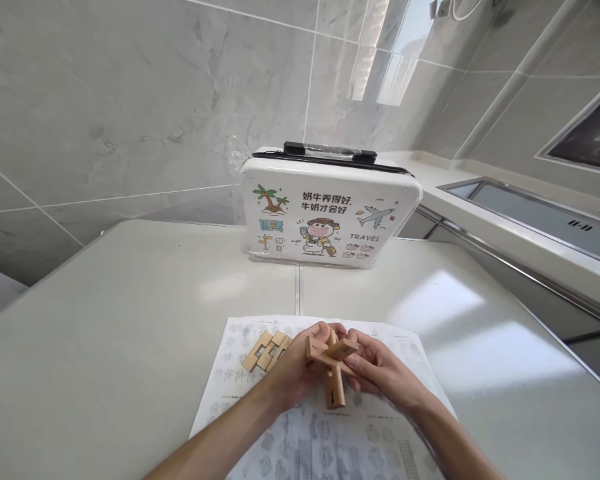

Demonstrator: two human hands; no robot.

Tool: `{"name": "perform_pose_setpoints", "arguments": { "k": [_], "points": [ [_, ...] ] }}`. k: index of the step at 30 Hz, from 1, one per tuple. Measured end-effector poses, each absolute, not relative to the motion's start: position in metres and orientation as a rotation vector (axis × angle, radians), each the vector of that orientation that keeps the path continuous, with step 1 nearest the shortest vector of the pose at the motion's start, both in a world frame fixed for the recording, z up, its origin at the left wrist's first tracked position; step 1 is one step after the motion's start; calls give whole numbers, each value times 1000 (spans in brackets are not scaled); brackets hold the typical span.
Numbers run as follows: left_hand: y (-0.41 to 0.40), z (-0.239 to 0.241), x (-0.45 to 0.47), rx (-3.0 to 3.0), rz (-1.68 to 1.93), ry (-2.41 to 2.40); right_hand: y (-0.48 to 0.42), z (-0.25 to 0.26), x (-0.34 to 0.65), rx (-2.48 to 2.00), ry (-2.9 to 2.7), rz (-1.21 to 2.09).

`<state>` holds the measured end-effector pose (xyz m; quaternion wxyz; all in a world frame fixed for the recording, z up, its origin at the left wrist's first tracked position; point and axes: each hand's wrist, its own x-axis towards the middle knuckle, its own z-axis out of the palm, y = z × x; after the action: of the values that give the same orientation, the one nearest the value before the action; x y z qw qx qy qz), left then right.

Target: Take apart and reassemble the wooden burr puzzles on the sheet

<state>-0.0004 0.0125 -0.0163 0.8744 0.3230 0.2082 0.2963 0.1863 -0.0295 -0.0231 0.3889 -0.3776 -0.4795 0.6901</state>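
My left hand (295, 363) and my right hand (377, 370) meet over a printed paper sheet (260, 400) and together grip a cluster of crossed wooden puzzle bars (333, 373). One bar points down toward me, others stick out sideways between my fingers. Both hands have their fingers curled around the bars. A few loose notched wooden pieces (266, 350) lie side by side on the sheet just left of my left hand.
A white carry case (330, 213) with cartoon prints and a black handle stands against the tiled wall at the back of the pale countertop (105, 313). A steel sink rim (530, 213) runs along the right. A seam crosses the counter's middle.
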Motion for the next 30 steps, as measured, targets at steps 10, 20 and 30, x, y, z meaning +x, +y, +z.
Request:
{"name": "perform_pose_setpoints", "arguments": {
  "k": [10, 20, 30],
  "points": [
    [13, -19, -3, 662, 591, 350, -29, -10, 183, -963, -1319, 1685],
    [14, -22, -3, 611, 598, 373, -29, -16, 181, -984, -1294, 1700],
    [15, -19, -1, 640, 534, 341, -27, -24, 188, -882, -1244, 1899]
  ]
}}
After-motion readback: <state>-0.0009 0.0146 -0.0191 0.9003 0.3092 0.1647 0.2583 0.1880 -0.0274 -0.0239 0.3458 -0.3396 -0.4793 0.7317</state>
